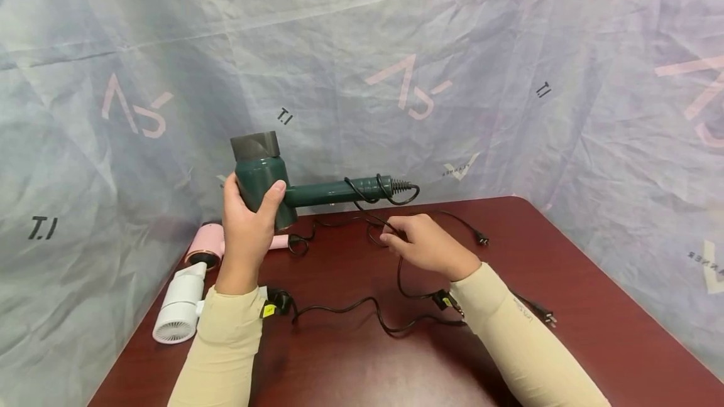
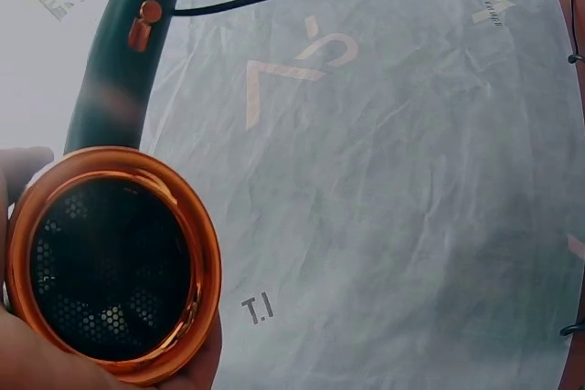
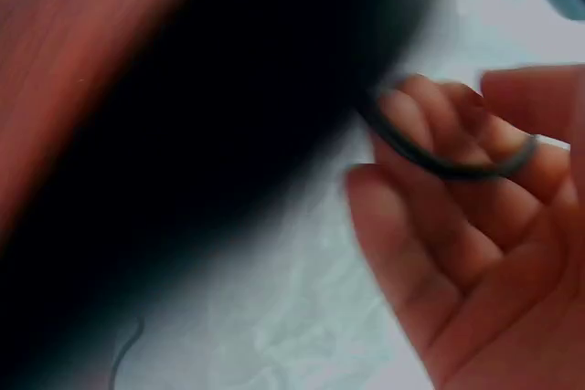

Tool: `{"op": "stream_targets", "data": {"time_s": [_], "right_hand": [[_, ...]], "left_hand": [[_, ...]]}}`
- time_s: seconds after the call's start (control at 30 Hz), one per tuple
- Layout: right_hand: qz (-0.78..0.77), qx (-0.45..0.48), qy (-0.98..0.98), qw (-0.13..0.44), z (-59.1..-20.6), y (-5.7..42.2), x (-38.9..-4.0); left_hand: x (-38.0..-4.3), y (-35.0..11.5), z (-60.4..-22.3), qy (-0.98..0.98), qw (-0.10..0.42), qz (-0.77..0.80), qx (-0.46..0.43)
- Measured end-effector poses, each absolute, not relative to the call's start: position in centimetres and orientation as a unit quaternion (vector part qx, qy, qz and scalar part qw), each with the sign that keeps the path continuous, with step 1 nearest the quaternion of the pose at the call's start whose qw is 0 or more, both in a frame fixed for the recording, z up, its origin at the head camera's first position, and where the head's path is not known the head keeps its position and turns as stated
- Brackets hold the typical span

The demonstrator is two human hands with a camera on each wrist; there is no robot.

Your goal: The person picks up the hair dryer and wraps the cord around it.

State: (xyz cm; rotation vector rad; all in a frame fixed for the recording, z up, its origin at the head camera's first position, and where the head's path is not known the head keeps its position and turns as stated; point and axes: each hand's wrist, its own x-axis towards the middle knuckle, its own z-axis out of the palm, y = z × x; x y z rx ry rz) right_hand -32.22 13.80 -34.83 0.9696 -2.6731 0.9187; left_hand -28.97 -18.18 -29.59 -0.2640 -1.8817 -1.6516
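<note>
In the head view, my left hand (image 1: 247,231) grips the barrel of a dark green hair dryer (image 1: 325,193), raised over the table. Its grey nozzle (image 1: 256,146) points up and its handle reaches to the right. A black cord loops round the handle's end. From there it runs down to my right hand (image 1: 427,244), whose fingers curl round it. The left wrist view shows the dryer's copper-coloured rear ring (image 2: 207,262) and dark mesh. Across the curled fingers in the right wrist view lies the cord (image 3: 448,171); a large dark blur covers much of that view.
A pink hair dryer (image 1: 205,240) and a white hair dryer (image 1: 182,303) lie at the table's left side. Black cords (image 1: 339,310) cross the dark red table (image 1: 339,363). Two plugs (image 1: 482,239) lie on the right. Printed grey cloth (image 1: 339,68) surrounds the table.
</note>
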Motion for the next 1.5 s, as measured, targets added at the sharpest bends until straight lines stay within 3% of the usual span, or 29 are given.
{"op": "stream_targets", "data": {"time_s": [0.4, 0.7, 1.03, 1.5], "right_hand": [[0.216, 0.414, -0.880, 0.081, -31.2, 12.5, -26.8], [0.222, 0.449, -0.855, 0.135, -29.1, 12.9, -23.6], [0.225, 0.462, -0.836, 0.193, -27.9, 13.2, -22.2], [0.290, 0.458, -0.819, 0.187, -27.4, 13.5, -21.3]], "left_hand": [[-29.1, -18.6, -29.5, -0.709, 0.349, -0.608, -0.076], [-29.2, -18.4, -29.7, -0.704, 0.350, -0.611, -0.096], [-29.3, -18.3, -29.9, -0.709, 0.346, -0.604, -0.110], [-29.4, -18.0, -30.1, -0.737, 0.362, -0.561, -0.107]]}}
